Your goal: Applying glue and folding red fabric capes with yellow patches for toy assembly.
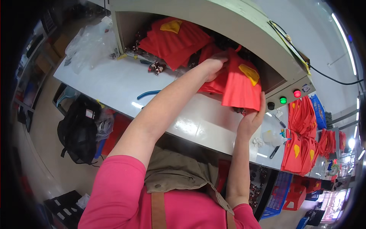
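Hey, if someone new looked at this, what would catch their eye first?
Probably the bright red, ribbed, fabric-like bundle with a yellow patch, between the left hand and right hand, before a pale boxy housing. Then the round green light and round red light at the housing's lower right corner, and red stacks farther right.

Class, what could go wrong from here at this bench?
The red, ribbed, fabric-like bundle with a yellow patch, held between the bare left hand and bare right hand, might slip or crease. The curved blue handle on the glossy white tabletop, beside the left forearm, could be knocked.
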`<act>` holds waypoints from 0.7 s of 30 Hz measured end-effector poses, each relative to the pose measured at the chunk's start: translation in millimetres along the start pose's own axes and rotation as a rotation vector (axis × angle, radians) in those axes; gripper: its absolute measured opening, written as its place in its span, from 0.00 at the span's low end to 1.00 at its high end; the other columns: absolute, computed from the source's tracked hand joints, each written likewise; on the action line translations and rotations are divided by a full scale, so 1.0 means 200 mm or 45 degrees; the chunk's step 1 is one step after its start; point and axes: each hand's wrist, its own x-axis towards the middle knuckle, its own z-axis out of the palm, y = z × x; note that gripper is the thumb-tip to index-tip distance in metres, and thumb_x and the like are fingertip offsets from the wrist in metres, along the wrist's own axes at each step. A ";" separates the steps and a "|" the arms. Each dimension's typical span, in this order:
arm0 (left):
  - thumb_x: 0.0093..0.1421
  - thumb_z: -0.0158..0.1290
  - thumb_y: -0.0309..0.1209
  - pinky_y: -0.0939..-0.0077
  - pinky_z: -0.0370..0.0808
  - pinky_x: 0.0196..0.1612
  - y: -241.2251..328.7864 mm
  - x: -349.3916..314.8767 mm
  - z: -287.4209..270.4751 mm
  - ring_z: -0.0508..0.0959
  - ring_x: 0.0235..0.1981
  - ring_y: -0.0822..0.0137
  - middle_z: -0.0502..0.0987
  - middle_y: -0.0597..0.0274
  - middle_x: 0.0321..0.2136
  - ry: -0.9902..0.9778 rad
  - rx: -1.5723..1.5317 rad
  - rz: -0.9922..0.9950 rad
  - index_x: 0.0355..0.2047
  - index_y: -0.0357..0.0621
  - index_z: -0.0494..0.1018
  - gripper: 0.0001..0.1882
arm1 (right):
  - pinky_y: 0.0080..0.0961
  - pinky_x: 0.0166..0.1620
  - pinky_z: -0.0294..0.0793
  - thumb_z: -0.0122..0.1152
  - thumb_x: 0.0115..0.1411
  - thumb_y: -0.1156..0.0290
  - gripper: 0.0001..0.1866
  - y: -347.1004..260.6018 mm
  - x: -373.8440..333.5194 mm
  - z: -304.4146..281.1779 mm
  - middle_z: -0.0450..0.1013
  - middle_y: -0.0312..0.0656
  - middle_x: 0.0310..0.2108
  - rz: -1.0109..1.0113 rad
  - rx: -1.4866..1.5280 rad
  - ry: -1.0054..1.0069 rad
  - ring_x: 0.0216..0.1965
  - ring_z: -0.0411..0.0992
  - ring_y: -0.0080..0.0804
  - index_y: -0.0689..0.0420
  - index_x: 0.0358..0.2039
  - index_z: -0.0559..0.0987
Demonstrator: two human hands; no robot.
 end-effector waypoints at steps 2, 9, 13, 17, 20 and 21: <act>0.66 0.45 0.31 0.71 0.63 0.62 -0.04 0.04 0.00 0.69 0.57 0.68 0.70 0.63 0.58 0.002 0.133 0.051 0.62 0.52 0.64 0.23 | 0.23 0.48 0.75 0.42 0.71 0.70 0.23 -0.08 0.01 -0.02 0.67 0.45 0.54 0.239 0.387 0.139 0.49 0.72 0.31 0.60 0.65 0.61; 0.67 0.40 0.29 0.66 0.69 0.58 -0.15 0.20 -0.25 0.71 0.56 0.61 0.69 0.61 0.57 0.072 0.436 0.241 0.61 0.43 0.64 0.21 | 0.28 0.54 0.72 0.39 0.71 0.70 0.22 -0.25 -0.11 0.05 0.66 0.49 0.59 -0.280 0.128 0.104 0.58 0.67 0.36 0.66 0.63 0.62; 0.71 0.35 0.38 0.61 0.70 0.57 -0.03 -0.04 -0.07 0.71 0.56 0.63 0.73 0.58 0.53 0.008 0.251 0.155 0.56 0.45 0.68 0.20 | 0.32 0.63 0.63 0.43 0.70 0.66 0.24 -0.27 -0.17 -0.13 0.63 0.51 0.62 -0.153 -0.165 -0.021 0.62 0.63 0.38 0.69 0.61 0.64; 0.66 0.32 0.63 0.56 0.64 0.61 0.12 -0.64 0.17 0.71 0.56 0.58 0.73 0.54 0.53 -0.030 -0.358 -0.481 0.54 0.46 0.69 0.36 | 0.36 0.64 0.60 0.47 0.69 0.68 0.25 -0.30 -0.31 -0.23 0.63 0.53 0.62 -0.053 0.032 -0.003 0.64 0.61 0.41 0.68 0.62 0.63; 0.64 0.27 0.67 0.52 0.60 0.64 0.06 -0.97 0.14 0.68 0.59 0.56 0.71 0.52 0.55 -0.094 -0.533 -0.445 0.59 0.43 0.65 0.42 | 0.39 0.64 0.60 0.58 0.61 0.76 0.25 -0.31 -0.44 -0.31 0.62 0.58 0.62 -0.195 -0.171 -0.359 0.65 0.60 0.48 0.64 0.59 0.68; 0.66 0.32 0.62 0.53 0.60 0.65 0.04 -1.07 0.16 0.68 0.60 0.56 0.70 0.52 0.56 -0.107 -0.613 -0.287 0.60 0.41 0.63 0.39 | 0.39 0.64 0.60 0.58 0.61 0.76 0.25 -0.32 -0.47 -0.31 0.62 0.58 0.62 -0.155 -0.159 -0.340 0.65 0.60 0.48 0.64 0.59 0.68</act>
